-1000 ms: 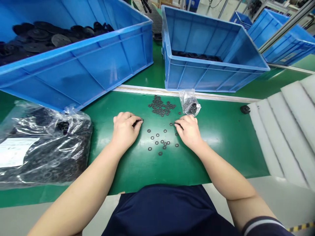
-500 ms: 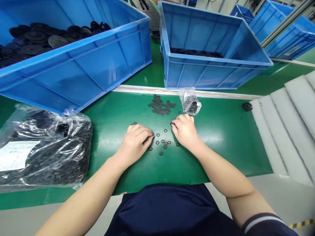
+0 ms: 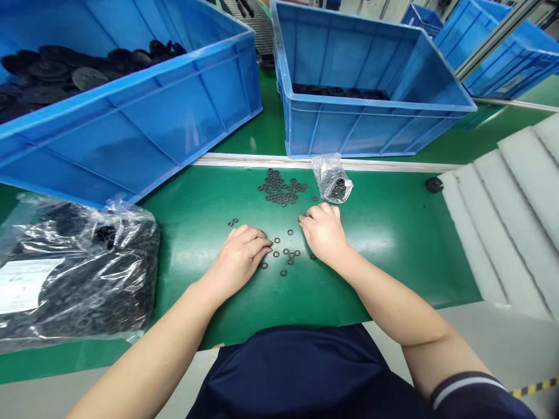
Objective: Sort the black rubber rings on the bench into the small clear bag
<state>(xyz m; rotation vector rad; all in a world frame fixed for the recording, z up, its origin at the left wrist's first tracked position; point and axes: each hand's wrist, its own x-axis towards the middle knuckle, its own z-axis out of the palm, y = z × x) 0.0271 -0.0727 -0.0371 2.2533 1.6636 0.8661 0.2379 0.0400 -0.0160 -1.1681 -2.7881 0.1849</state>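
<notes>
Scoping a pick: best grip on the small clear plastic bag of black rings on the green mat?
Pinch the slack top end of the small clear plastic bag with the fingers, coming down from above. It lies on the green mat, and the black rings bunch in its lower end, leaving crumpled film free to gather.

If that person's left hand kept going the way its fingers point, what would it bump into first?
Most likely a small black ring lying on the green bench, just past the fingers of the left hand. Depth is hard to judge from this view, so a neighbouring ring is possible.
</notes>
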